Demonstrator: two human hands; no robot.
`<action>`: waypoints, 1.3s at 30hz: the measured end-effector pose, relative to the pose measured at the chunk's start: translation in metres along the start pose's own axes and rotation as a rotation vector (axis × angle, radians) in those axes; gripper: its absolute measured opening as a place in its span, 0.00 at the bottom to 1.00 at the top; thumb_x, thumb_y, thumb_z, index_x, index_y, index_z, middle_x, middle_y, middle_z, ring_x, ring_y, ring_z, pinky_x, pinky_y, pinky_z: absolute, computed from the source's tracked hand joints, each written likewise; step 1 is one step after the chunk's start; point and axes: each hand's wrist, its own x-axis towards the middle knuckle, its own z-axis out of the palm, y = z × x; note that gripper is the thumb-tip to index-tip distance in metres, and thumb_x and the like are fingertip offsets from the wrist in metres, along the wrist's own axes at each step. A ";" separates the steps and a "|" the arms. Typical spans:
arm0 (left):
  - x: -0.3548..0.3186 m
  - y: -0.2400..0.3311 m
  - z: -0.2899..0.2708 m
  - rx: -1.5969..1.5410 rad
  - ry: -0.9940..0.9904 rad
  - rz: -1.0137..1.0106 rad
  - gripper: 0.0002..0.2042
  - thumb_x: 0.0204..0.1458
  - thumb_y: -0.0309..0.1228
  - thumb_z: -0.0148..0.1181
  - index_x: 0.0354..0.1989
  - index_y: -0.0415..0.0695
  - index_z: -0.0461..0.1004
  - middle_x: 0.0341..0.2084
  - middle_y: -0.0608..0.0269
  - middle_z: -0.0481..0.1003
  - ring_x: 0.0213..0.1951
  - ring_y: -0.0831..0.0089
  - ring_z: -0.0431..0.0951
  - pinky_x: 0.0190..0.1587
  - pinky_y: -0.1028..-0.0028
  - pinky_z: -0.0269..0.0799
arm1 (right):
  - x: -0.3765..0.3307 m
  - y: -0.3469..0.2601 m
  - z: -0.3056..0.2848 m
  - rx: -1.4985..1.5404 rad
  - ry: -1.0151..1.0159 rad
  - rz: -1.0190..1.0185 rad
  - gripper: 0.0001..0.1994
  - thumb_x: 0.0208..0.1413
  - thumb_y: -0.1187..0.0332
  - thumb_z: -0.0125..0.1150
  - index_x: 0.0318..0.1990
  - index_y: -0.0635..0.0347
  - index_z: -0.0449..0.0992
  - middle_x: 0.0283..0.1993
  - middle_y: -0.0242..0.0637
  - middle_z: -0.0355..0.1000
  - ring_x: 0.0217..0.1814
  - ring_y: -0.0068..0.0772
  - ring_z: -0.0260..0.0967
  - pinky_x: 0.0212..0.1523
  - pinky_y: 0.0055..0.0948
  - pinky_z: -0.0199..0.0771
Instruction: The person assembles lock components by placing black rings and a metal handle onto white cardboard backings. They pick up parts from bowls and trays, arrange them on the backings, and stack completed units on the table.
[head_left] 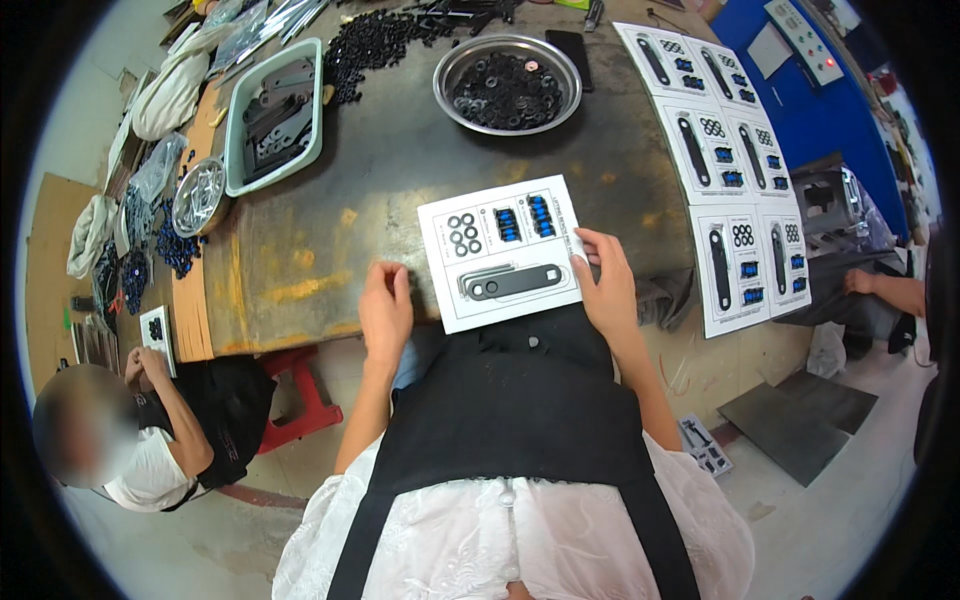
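A white printed card (500, 290) lies at the near edge of the dark worktable (400, 170). On it sit several black washers, two groups of blue pieces and a flat grey metal bar (510, 283). My right hand (606, 285) holds the card's right edge between thumb and fingers. To the left of the card, my left hand (385, 310) rests on the table edge, fingers curled, holding nothing.
A steel bowl of black washers (508, 85) stands at the back. A pale green tray of grey bars (273, 113) sits back left beside a pile of black parts. Filled cards (720, 150) line the right side. One person sits at lower left, another's arm at right.
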 end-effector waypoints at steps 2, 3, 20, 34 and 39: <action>0.004 0.001 -0.005 -0.125 -0.181 -0.191 0.10 0.63 0.28 0.54 0.47 0.34 0.75 0.28 0.54 0.79 0.28 0.68 0.80 0.33 0.68 0.75 | -0.010 0.021 0.001 0.050 -0.004 0.058 0.17 0.63 0.70 0.57 0.59 0.60 0.71 0.53 0.46 0.73 0.54 0.45 0.73 0.53 0.37 0.74; 0.002 0.000 -0.004 -0.198 -0.237 -0.215 0.11 0.63 0.28 0.53 0.48 0.32 0.74 0.28 0.54 0.80 0.28 0.69 0.81 0.33 0.69 0.76 | -0.014 0.024 0.000 0.076 -0.001 0.089 0.18 0.63 0.70 0.57 0.60 0.61 0.70 0.54 0.47 0.73 0.54 0.44 0.73 0.53 0.38 0.74; 0.032 0.045 0.082 -0.362 -0.526 -0.061 0.17 0.61 0.26 0.55 0.56 0.30 0.72 0.37 0.55 0.81 0.36 0.72 0.82 0.42 0.73 0.79 | 0.018 0.086 -0.051 0.250 0.191 0.296 0.15 0.66 0.74 0.50 0.57 0.67 0.72 0.53 0.45 0.78 0.56 0.34 0.76 0.57 0.30 0.73; 0.043 0.067 0.126 -0.402 -0.625 0.153 0.17 0.62 0.26 0.56 0.58 0.33 0.71 0.39 0.62 0.78 0.41 0.74 0.79 0.46 0.74 0.77 | 0.035 0.121 -0.086 0.189 0.317 0.215 0.13 0.65 0.75 0.53 0.55 0.65 0.74 0.52 0.46 0.77 0.51 0.37 0.77 0.53 0.32 0.76; 0.046 0.044 0.087 -0.561 -0.713 -0.033 0.14 0.66 0.31 0.54 0.53 0.37 0.77 0.37 0.60 0.80 0.36 0.75 0.81 0.41 0.75 0.79 | 0.026 0.080 -0.082 0.156 0.339 0.158 0.13 0.64 0.76 0.54 0.55 0.65 0.75 0.49 0.39 0.75 0.47 0.24 0.72 0.49 0.24 0.74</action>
